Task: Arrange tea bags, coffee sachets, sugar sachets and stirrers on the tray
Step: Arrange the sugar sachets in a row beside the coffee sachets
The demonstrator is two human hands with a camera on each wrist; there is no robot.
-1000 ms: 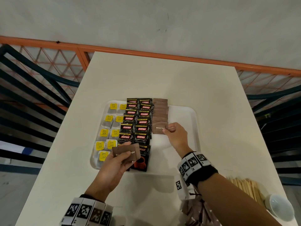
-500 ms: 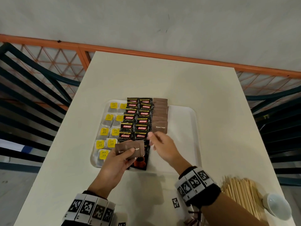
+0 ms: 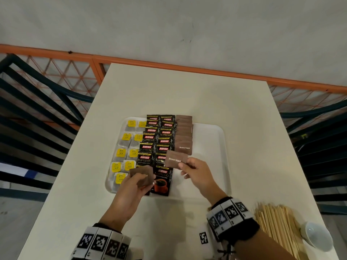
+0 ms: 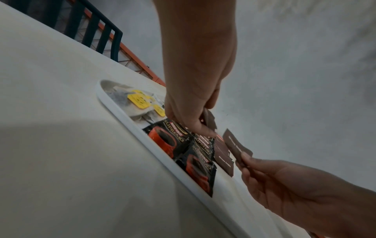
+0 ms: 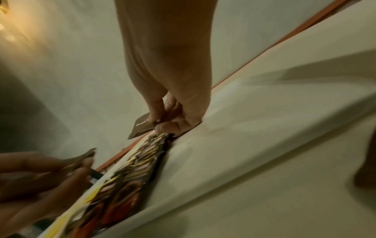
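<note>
A white tray [image 3: 208, 132] on the table holds tea bags with yellow tags [image 3: 124, 152] in its left columns, black coffee sachets [image 3: 155, 145] in the middle and a row of brown sugar sachets [image 3: 184, 136] to their right. My right hand [image 3: 195, 171] pinches one brown sugar sachet [image 3: 175, 159] above the tray, just below that row. My left hand [image 3: 131, 188] grips a small stack of brown sugar sachets [image 3: 142, 174] over the tray's front edge. In the left wrist view the right hand's sachet [image 4: 236, 145] hangs above the tray rim [image 4: 122, 112].
A pile of wooden stirrers [image 3: 277, 226] lies at the table's front right beside a small white cup [image 3: 315, 237]. Dark metal chairs [image 3: 37, 113] stand on both sides. An orange railing [image 3: 169, 66] runs behind the table. The tray's right part is bare.
My right hand left the sugar row, reached to the left hand's stack, took one brown sachet and now carries it back toward the row. The left hand stayed over the tray's front.
</note>
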